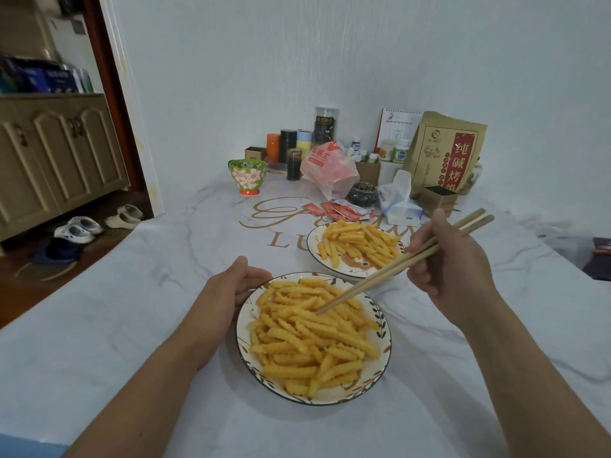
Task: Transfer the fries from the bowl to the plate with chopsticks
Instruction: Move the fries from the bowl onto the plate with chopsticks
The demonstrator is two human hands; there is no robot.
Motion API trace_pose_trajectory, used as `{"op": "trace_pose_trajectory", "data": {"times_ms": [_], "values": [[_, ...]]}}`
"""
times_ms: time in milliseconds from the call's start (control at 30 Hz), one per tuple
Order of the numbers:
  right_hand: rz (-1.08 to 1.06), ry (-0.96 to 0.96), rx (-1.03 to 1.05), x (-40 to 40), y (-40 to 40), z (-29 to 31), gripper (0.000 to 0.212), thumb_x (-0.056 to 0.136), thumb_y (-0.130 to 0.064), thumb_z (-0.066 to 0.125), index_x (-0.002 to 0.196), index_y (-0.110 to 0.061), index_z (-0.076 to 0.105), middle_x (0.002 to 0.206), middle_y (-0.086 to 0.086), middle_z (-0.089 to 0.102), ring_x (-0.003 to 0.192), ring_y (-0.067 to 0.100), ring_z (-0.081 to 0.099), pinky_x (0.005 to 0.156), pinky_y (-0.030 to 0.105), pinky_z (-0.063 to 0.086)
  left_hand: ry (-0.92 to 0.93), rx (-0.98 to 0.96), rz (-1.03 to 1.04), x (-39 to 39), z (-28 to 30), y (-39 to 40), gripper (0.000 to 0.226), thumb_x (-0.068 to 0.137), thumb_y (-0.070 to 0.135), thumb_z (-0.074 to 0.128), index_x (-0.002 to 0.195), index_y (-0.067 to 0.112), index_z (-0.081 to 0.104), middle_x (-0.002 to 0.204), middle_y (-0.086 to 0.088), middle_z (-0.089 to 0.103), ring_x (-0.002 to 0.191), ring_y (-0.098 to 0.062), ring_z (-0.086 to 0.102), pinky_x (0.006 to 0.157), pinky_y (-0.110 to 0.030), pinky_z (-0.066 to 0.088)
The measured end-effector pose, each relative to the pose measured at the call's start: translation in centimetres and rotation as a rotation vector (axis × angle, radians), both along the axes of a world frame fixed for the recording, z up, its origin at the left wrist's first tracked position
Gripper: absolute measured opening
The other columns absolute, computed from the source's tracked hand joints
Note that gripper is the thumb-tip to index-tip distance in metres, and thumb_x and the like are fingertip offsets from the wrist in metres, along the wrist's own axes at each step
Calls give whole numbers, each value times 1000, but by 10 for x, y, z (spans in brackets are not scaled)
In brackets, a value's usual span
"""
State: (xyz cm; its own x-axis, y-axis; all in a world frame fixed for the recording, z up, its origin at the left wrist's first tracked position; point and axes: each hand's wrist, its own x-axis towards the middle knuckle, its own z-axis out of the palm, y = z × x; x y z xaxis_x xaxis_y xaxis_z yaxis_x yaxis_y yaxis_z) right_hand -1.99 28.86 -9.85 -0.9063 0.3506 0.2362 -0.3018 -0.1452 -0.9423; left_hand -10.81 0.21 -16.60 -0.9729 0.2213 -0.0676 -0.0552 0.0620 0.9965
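**Q:** What do the two hands show?

**A:** My right hand (pixel 453 269) grasps a pair of wooden chopsticks (pixel 396 264), fingers curled round the upper shafts. The sticks slant down and to the left, and their tips rest among the fries (pixel 307 335) at the far side of the near dish (pixel 243 320). Whether a fry is pinched between the tips I cannot tell. My left hand (pixel 228 292) lies at the left rim of that same dish, its fingers curved against the edge and its thumb raised above the rim.

**Q:** Where are the fries?

**A:** In two heaps. The larger heap fills the near dish, white with a leaf pattern on its rim, directly before me. A smaller heap (pixel 358 242) lies in the far dish (pixel 312 249), just behind and to the right, its bare lower part showing a brown motif. The chopstick shafts cross above the near edge of the far dish. Which dish is the bowl and which the plate I cannot tell.

**Q:** What surrounds them?

**A:** A marbled white table (pixel 132 309) with gold lettering. Behind the far dish lie red sauce packets (pixel 334 209), a tissue pack (pixel 398 203), a small dark pot (pixel 362 193) and a pink plastic bag (pixel 327 166). A green floral cup (pixel 248 175) stands to the left, and a brown paper bag (pixel 446 153) with red label leans on the wall.
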Motion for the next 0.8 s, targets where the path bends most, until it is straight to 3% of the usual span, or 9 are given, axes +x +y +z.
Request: {"op": "trace_pose_trajectory", "data": {"times_ms": [200, 333, 467, 567, 700, 800], "values": [[-256, 58, -83, -7, 6, -3, 45, 106, -33, 50, 69, -11, 64, 58, 5, 47, 50, 14, 39, 44, 25, 25, -3, -2, 7, -1, 0, 0, 59, 110, 49, 29, 107, 17, 79, 107, 4, 80, 106, -16, 74, 108, -44, 50], [-564, 77, 314, -17, 15, -22, 36, 106, -33, 50, 77, -20, 69, 62, -4, 58, 59, 11, 52, 53, 29, 38, 2, -6, 3, -1, -1, -1, 60, 110, 49, 28, 107, 18, 79, 108, 4, 80, 107, -17, 74, 108, -46, 50], [-536, 111, 460, -26, 12, -38, 32, 106, -30, 50, 82, -24, 69, 65, -9, 62, 64, 11, 57, 57, 27, 43, -7, 4, -2, -1, -1, 0, 60, 110, 50, 29, 107, 16, 78, 109, 2, 80, 108, -19, 74, 109, -48, 49], [-515, 113, 572, -34, 9, -45, 29, 105, -25, 52, 84, -17, 71, 65, -17, 61, 67, 10, 58, 62, 31, 44, -11, 8, -4, -2, -1, 0, 59, 109, 50, 30, 108, 15, 78, 110, 1, 80, 108, -19, 74, 109, -47, 49], [-487, 144, 757, -41, 12, -55, 45, 100, -45, 45, 84, -9, 67, 74, 1, 63, 75, 26, 59, 64, 45, 49, -3, -1, -11, -2, -2, 0, 60, 110, 50, 29, 109, 15, 78, 110, 2, 80, 108, -18, 74, 108, -46, 50], [-472, 186, 831, -43, 11, -57, 52, 100, -53, 40, 85, -9, 65, 74, 5, 60, 73, 21, 55, 63, 41, 45, -4, -3, -10, -2, -2, -1, 60, 110, 50, 29, 109, 16, 78, 110, 2, 80, 108, -18, 74, 108, -47, 50]]}}
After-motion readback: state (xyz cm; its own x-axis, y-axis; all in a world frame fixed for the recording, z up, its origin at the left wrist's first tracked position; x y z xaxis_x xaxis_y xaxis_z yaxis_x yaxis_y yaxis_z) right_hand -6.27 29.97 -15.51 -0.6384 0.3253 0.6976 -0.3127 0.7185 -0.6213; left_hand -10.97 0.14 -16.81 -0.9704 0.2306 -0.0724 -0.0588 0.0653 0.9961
